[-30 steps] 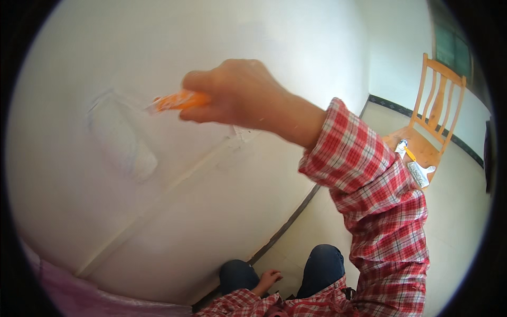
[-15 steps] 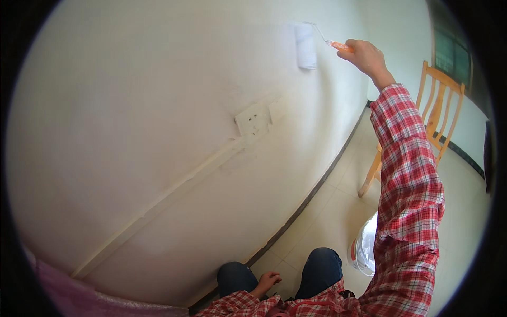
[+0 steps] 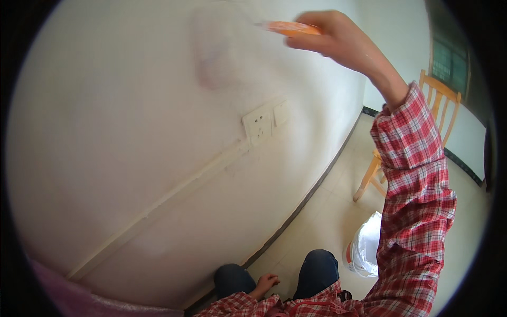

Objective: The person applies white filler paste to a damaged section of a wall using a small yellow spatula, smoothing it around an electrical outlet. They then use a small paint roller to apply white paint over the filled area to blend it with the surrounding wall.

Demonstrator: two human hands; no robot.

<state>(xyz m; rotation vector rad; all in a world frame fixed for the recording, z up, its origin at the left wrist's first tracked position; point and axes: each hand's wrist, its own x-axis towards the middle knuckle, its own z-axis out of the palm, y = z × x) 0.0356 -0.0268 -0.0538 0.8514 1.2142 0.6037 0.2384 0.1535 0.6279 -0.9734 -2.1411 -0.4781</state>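
Observation:
My right hand is closed round the orange handle of a paint roller, high in front of the wall. The roller's sleeve is smeared by motion, a pale blur against the wall above a socket plate. Its thin wire frame barely shows. Low down, between my knees, my left hand rests with its fingers loosely curled and nothing visible in them. Beside the socket plate sits a second, smaller plate.
Cable trunking slopes down the wall to the lower left. A bucket lined with shiny plastic stands on the tiled floor right of my knee, partly behind my sleeve. Farther back is a wooden chair. Purple covering lies at lower left.
My right hand has swept the roller leftward along the wall, and the hand looks larger. My left hand has stayed in place. The view has shifted slightly.

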